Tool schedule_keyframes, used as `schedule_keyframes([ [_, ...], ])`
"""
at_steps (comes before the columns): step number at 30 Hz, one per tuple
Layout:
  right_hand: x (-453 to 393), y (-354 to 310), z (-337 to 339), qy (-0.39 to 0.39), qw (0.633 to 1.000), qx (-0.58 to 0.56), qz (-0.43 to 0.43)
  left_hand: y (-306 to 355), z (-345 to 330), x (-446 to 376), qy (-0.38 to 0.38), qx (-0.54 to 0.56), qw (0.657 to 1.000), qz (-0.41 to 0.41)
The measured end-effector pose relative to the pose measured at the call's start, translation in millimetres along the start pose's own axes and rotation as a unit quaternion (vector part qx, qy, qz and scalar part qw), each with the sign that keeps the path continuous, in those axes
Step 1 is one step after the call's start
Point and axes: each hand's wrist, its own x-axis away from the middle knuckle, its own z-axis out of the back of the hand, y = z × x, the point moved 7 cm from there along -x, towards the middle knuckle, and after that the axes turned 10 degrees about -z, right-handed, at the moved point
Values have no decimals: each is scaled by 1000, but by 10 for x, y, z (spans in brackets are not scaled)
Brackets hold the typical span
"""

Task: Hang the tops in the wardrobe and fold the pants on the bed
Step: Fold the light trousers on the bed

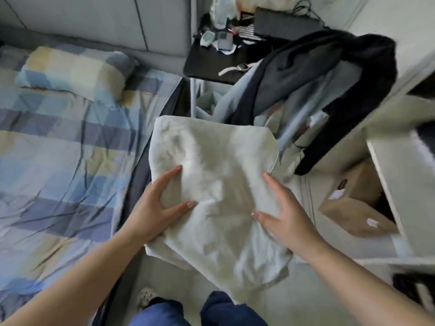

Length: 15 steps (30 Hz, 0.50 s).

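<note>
My left hand (162,198) & right hand (280,208) hold the folded cream pants (216,191) mid-frame, thumbs on top, other fingers hidden under. It's soft, light, floppy, I think, so grip both side edges. Bed (58,142) sits left.

Open bedspread (58,142) lies left; heaped clothes (306,74) and a cardboard box (353,208) crowd the right.
</note>
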Motion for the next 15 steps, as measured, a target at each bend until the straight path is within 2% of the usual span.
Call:
schedule_keyframes([
  [7, 798, 1206, 1375, 82, 989, -26, -124, 942, -1764, -292, -135, 26, 990, -32],
  [11, 1194, 1710, 1974, 146, 974, -52, -167, 1450, -2585, -478, -204, 37, 976, -63],
  [15, 1461, 2031, 2338, 205, 958, -51, -192, 1787, -3202, -687, -259, 25, 964, -59],
])
